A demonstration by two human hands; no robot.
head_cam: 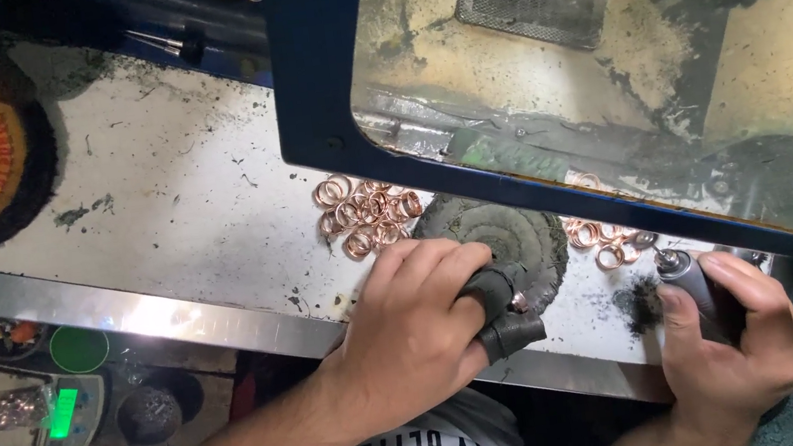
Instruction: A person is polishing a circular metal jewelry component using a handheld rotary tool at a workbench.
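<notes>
Fingers of the left hand (419, 326), sheathed in black tips, pinch a small ring (518, 301) against the buffing wheel (509, 239); right hand (733, 333) grips a rotary tool (687, 276), shaft angled toward the desk (181, 189).

Bright, even overhead light. Glare streaks the shiny steel front edge of the workbench (176, 316). The dim shelf beneath (57, 416) sits slightly soft.

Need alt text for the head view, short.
Left hand, fingertips in black covers, presses a small piece against a dark buffing wheel; right hand grips a rotary handpiece. Copper rings lie piled on the gritty white bench.
</notes>
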